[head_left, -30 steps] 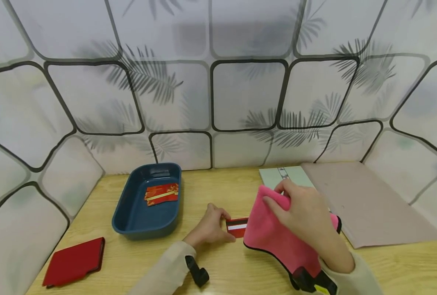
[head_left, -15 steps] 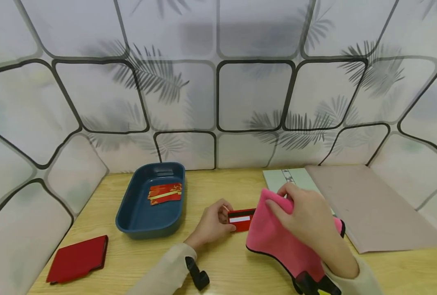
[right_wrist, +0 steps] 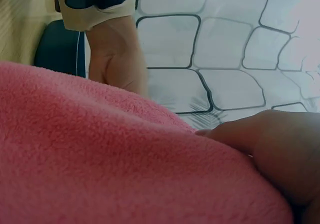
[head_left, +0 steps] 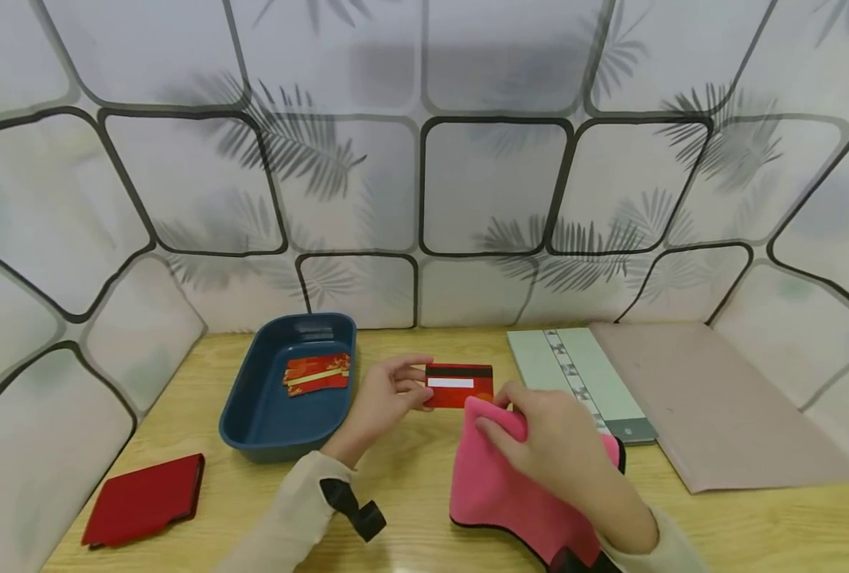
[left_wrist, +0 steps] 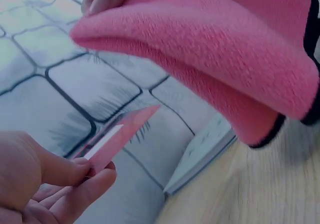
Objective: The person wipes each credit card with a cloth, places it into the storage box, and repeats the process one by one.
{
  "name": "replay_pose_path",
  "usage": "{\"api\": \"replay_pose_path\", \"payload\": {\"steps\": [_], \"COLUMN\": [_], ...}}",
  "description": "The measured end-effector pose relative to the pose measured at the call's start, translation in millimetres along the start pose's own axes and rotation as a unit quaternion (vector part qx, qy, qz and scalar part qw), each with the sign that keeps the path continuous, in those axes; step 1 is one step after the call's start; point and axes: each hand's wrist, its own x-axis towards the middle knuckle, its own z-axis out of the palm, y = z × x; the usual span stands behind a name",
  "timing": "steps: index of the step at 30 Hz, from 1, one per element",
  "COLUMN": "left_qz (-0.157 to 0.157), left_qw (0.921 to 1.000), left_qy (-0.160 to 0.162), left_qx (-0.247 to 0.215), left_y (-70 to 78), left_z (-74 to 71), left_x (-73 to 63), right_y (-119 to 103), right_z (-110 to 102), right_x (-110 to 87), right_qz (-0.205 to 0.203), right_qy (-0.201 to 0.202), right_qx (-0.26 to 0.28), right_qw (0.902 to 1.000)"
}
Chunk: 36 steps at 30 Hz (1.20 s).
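My left hand [head_left: 381,402] pinches the left end of a red bank card [head_left: 460,386] between thumb and fingers, holding it up off the table. The card's dark stripe and white strip face me. My right hand [head_left: 556,442] grips a folded pink cloth [head_left: 496,477] with black edging by its upper corner, and the rest hangs below. In the head view the cloth's top overlaps the card's lower right corner; in the left wrist view the cloth [left_wrist: 210,59] is above and apart from the card [left_wrist: 122,134]. The right wrist view has the cloth [right_wrist: 100,159] hiding the card.
A blue tray [head_left: 241,430] at the left holds several red and gold cards [head_left: 317,374]. Near the front left lies a dark red wallet-like case [head_left: 145,500]. A pale green notebook [head_left: 610,382] and a greyish-pink sheet [head_left: 703,414] lie at the right, before a patterned fabric backdrop [head_left: 488,183].
My left hand has lifted the bank card from the table, raising it up and slightly left. My right hand has brought the cloth left and down, close to the card.
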Motion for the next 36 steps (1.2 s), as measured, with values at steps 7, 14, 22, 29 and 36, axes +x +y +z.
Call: {"api": "replay_pose_path", "payload": {"steps": [7,14,22,29,36], "left_qz": [0.04,0.054,0.122,0.161,0.157], "left_qw": [0.9971,0.9936,0.9877,0.982,0.9826], "left_qy": [-0.062,-0.099,-0.095,-0.099,-0.1], "left_qx": [0.014,0.006,0.021,0.009,0.006], "left_y": [15.3,23.8,27.8,25.2,24.2], "left_z": [15.8,25.7,29.4,32.1,30.3], "left_x": [-14.2,-25.2,-32.4,-32.9,-31.0], "right_y": [-3.5,-4.4,-5.7,-3.1,-0.2], "right_z": [5.4,8.6,9.7,8.9,5.0], "right_x": [-0.7,0.3,-1.6,-0.4,0.8], "right_qz": [-0.011,-0.019,-0.004,-0.01,0.029], "right_qy": [0.007,0.018,0.038,0.052,0.028], "right_qx": [0.003,-0.006,-0.021,-0.022,-0.034], "right_qw": [0.9999,0.9996,0.999,0.9984,0.9986]}}
